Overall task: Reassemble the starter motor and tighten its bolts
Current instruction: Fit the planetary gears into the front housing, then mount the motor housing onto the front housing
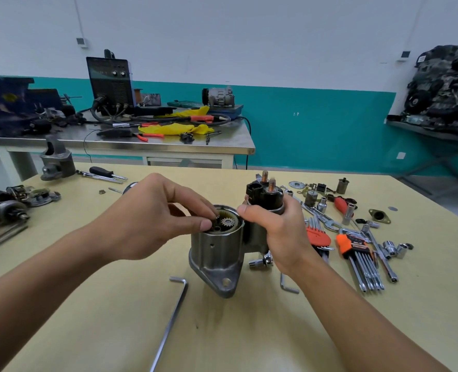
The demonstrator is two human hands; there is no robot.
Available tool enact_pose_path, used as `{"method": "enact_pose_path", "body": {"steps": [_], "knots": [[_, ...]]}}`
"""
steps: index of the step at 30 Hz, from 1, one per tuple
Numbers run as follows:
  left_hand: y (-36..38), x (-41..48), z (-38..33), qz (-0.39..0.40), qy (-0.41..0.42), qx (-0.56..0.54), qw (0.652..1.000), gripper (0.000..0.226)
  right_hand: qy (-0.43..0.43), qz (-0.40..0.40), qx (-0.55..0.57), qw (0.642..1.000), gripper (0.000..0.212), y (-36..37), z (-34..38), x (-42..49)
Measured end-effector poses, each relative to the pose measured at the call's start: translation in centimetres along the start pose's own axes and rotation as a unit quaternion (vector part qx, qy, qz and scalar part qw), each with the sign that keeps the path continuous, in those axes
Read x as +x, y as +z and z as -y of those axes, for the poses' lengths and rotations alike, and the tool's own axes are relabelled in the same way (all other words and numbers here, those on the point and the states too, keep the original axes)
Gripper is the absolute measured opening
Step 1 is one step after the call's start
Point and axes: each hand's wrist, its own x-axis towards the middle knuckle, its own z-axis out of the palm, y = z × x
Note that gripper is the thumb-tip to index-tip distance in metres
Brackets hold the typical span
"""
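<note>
The starter motor housing (218, 251), grey cast metal, stands upright on the yellow table with its open end up. A small planetary gear (228, 222) sits inside the opening. My left hand (152, 218) pinches another small dark gear at the opening's left rim. My right hand (273, 232) grips the black solenoid (265, 196) attached to the housing's right side; its two copper terminals point up.
A long hex key (168, 323) lies in front, a short one (287, 284) by my right wrist. Orange hex key sets (351, 245), wrenches and sockets (391, 248) crowd the right. Other starter parts (10, 208) and an end housing (57, 162) sit left. A cluttered steel bench (142, 146) stands behind.
</note>
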Motion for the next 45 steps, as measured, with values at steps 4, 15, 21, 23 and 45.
{"method": "enact_pose_path", "body": {"steps": [4, 15, 21, 23, 45], "knots": [[-0.4, 0.2, -0.2, 0.066, 0.008, 0.022, 0.998, 0.02, -0.001, 0.006, -0.006, 1.0, 0.02, 0.0, 0.0, 0.0], [-0.8, 1.3, -1.7, 0.093, -0.018, 0.239, 0.966, 0.015, -0.001, 0.011, 0.003, 1.0, 0.019, 0.0, -0.1, 0.0], [-1.1, 2.2, -1.8, 0.068, 0.005, 0.228, 0.971, 0.015, 0.011, 0.005, 0.025, 1.0, 0.012, -0.2, -0.2, 0.1], [-0.4, 2.5, -0.8, 0.02, -0.048, 0.089, 0.995, 0.037, 0.006, 0.007, 0.019, 1.0, 0.014, -0.2, -0.1, 0.1], [5.2, -0.1, 4.6, -0.116, 0.108, -0.032, 0.987, 0.055, -0.007, -0.001, 0.024, 1.0, 0.024, -0.1, -0.1, 0.0]]}}
